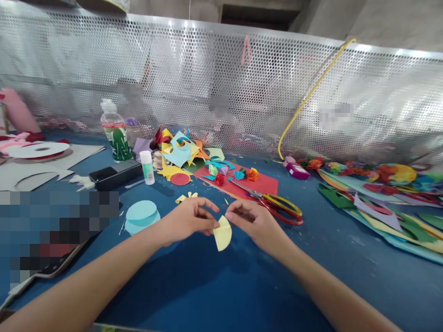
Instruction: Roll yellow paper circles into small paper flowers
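Note:
A pale yellow paper piece (223, 236), folded into a half-round with a crease across it, hangs just above the blue table. My left hand (190, 220) pinches its upper left edge between thumb and finger. At the paper's top corner, the closed fingertips of my right hand (254, 220) meet it; how much they grip is partly hidden. Scissors (277, 203) with red and yellow handles lie beyond my right hand. Light blue paper circles (141, 213) are stacked left of my left hand, and behind that hand is a small yellow paper curl (187, 197).
A glue stick (147, 168) stands beside a black box (116, 175) and a green-labelled bottle (116, 133). Colourful paper scraps (180, 150) are heaped at the back. Small paper flowers (253, 174) rest on red paper (270, 185). Paper sheets (377, 214) lie right, before a perforated metal panel (207, 78).

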{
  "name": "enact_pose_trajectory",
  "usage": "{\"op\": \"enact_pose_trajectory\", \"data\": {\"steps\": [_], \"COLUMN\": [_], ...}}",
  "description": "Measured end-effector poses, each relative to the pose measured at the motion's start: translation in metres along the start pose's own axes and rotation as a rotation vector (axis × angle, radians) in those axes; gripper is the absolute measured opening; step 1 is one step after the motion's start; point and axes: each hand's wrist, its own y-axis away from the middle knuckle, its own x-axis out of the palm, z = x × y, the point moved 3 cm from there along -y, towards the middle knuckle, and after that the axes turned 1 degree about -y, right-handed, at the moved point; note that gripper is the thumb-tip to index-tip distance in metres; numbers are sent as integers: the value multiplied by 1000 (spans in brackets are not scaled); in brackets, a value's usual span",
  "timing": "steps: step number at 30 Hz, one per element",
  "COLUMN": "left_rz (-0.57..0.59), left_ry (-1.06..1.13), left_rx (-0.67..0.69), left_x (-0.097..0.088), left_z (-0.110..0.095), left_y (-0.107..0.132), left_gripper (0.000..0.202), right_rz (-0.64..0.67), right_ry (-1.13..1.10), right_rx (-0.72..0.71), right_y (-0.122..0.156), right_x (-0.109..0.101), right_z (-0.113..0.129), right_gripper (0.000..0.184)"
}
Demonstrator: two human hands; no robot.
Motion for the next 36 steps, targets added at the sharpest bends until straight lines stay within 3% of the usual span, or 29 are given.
{"op": "enact_pose_trajectory", "data": {"steps": [4,7,14,18,25,36], "left_rz": [80,91,77,114,92,126], "left_ry": [-133,-245,-857,-1007,-1066,-1059], "left_rx": [-16,-22,110,231,287,316], "left_x": [4,4,4,12,19,22], "left_z": [7,12,10,6,8,9], "left_y": [-1,0,7,10,8,8], "left_gripper": [21,19,21,20,19,17], "right_rz": [193,257,330,422,517,565], "right_ry": [-93,-31,353,404,426,409], "right_rx": [127,173,61,-19,-150,-256], "right_y": [0,3,4,2,-1,-2], "right_x": [8,12,11,8,6,3], "right_z": [-12,-19,-14,-8,-10,-16], "right_gripper": [18,15,10,8,8,17]}}
